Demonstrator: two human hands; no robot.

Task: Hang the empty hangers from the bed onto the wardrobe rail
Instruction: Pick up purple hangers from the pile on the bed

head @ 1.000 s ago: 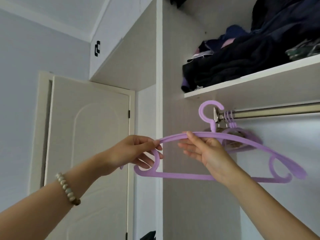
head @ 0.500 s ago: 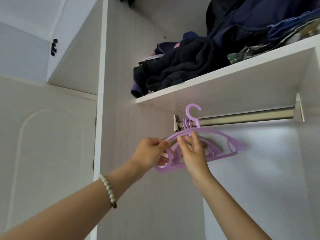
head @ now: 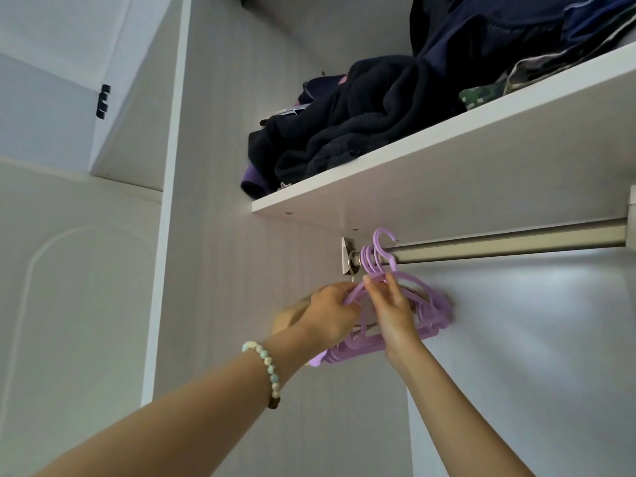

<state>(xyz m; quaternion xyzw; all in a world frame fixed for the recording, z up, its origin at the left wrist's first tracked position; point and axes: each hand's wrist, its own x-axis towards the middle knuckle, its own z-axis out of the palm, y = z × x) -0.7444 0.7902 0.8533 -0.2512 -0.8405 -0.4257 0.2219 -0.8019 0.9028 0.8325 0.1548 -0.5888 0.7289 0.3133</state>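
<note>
Purple hanger (head: 379, 241): thin plastic, held up at left end of rail, hook rising above rail line, whether seated unclear. Hung hangers (head: 435, 313): same purple, bunched, hooks round rail beside left bracket, bodies tilted. Wardrobe rail (head: 499, 244): silver metal tube, horizontal under shelf.

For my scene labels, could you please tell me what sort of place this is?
Most likely a bedroom's built-in wardrobe: a metal hanging rail carries purple hangers, a shelf above holds piled dark clothes, and a panelled door stands beside it.
</note>
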